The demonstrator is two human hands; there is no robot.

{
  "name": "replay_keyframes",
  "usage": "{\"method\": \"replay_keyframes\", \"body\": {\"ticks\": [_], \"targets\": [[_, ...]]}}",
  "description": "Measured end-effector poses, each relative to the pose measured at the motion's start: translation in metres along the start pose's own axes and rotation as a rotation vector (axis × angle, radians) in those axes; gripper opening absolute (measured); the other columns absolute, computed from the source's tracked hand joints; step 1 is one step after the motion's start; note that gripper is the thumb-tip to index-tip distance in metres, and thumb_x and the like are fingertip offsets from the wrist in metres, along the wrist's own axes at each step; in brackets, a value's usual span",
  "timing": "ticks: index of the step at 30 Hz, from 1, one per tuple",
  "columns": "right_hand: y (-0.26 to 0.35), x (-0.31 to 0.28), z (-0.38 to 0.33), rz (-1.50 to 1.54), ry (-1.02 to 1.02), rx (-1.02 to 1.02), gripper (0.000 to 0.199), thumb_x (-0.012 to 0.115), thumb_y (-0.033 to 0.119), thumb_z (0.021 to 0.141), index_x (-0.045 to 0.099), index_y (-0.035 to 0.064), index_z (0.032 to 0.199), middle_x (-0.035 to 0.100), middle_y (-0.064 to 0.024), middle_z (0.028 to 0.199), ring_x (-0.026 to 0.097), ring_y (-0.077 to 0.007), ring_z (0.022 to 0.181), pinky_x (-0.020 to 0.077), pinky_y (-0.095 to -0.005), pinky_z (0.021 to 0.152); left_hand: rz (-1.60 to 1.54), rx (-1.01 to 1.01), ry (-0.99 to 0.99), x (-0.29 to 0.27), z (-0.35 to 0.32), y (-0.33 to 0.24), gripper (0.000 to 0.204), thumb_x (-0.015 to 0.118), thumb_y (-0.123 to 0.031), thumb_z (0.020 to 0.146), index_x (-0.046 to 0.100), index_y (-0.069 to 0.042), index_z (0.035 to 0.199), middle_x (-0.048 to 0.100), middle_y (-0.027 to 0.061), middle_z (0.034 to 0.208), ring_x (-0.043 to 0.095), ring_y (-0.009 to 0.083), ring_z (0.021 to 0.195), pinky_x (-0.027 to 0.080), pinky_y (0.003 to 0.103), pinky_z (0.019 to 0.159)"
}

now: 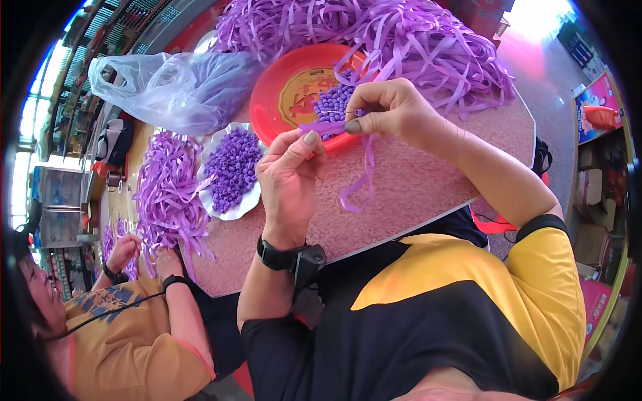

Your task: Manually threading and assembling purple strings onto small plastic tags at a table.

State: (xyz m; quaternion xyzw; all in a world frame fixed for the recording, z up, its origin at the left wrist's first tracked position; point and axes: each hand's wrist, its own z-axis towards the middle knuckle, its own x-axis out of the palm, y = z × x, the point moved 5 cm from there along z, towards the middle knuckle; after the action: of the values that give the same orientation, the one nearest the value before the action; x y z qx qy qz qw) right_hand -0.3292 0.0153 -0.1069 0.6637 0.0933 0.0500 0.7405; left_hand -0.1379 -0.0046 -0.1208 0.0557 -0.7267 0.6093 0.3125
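Between my two hands a purple ribbon (328, 127) is stretched over the near rim of a red plate (267, 100). My left hand (291, 167) pinches one part of it between thumb and fingertips. The thumb and forefinger of my right hand (391, 113) close on the ribbon a little farther right, and a loose tail hangs below. A small purple bead (360, 113) shows at the right fingertips; whether it is threaded on the ribbon I cannot tell. Purple beads (332, 100) lie in the plate under my hands.
A white scalloped dish (234, 212) full of purple beads stands left of my hand. Behind the plate is a large heap of purple ribbons (428, 47), with a clear plastic bag (174, 90) to its left. A person (134, 334) works with ribbons at the left.
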Motion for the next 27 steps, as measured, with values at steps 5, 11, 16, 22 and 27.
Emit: {"method": "replay_keyframes", "body": {"ticks": [5, 11, 16, 22, 27], "targets": [[-0.003, 0.001, 0.000, 0.091, -0.038, 0.003, 0.009, 0.073, 0.011, 0.087, 0.067, 0.0041, 0.089, 0.058, 0.0047, 0.072, 0.049, -0.0026, 0.061, 0.0369, -0.0200, 0.055, 0.018, 0.006, 0.053, -0.001, 0.001, -0.001, 0.009, 0.069, -0.007, 0.090, 0.066, 0.000, 0.096, 0.067, 0.0065, 0.080, 0.061, 0.0119, 0.066, 0.046, 0.024, 0.057], [-0.001, -0.012, -0.001, -0.023, -0.175, 0.047, 0.006, 0.069, 0.006, 0.087, 0.069, 0.0025, 0.092, 0.059, 0.0033, 0.072, 0.053, -0.0038, 0.063, 0.0406, -0.0209, 0.056, 0.058, 0.053, 0.069, 0.006, -0.004, -0.008, 0.008, 0.070, -0.005, 0.089, 0.066, 0.001, 0.093, 0.065, 0.0049, 0.077, 0.058, 0.0106, 0.062, 0.044, 0.023, 0.055], [0.026, 0.003, -0.010, -0.327, -0.144, -0.284, 0.012, 0.067, 0.003, 0.089, 0.069, -0.0004, 0.100, 0.067, -0.0005, 0.079, 0.060, -0.0050, 0.077, 0.0486, -0.0227, 0.068, 0.226, 0.137, 0.056, 0.004, -0.002, -0.006, 0.009, 0.068, -0.002, 0.089, 0.066, 0.001, 0.098, 0.067, 0.0082, 0.083, 0.061, 0.0140, 0.065, 0.043, 0.025, 0.053], [0.016, 0.014, -0.009, -0.431, -0.057, -0.198, 0.012, 0.067, 0.003, 0.085, 0.066, -0.0004, 0.097, 0.067, -0.0087, 0.078, 0.063, -0.0133, 0.073, 0.0501, -0.0278, 0.069, 0.339, 0.156, 0.086, 0.013, -0.006, -0.005, 0.008, 0.069, -0.001, 0.089, 0.067, 0.003, 0.095, 0.065, 0.0042, 0.080, 0.057, 0.0117, 0.063, 0.041, 0.023, 0.055], [0.015, 0.006, -0.010, -0.460, -0.207, -0.254, 0.006, 0.066, 0.006, 0.086, 0.063, 0.0011, 0.089, 0.062, -0.0114, 0.072, 0.061, -0.0179, 0.066, 0.0463, -0.0329, 0.062, 0.274, 0.133, 0.214, 0.021, -0.007, -0.005, 0.004, 0.067, 0.003, 0.082, 0.066, 0.005, 0.086, 0.063, 0.0059, 0.087, 0.054, 0.0090, 0.071, 0.042, 0.022, 0.063]]}}
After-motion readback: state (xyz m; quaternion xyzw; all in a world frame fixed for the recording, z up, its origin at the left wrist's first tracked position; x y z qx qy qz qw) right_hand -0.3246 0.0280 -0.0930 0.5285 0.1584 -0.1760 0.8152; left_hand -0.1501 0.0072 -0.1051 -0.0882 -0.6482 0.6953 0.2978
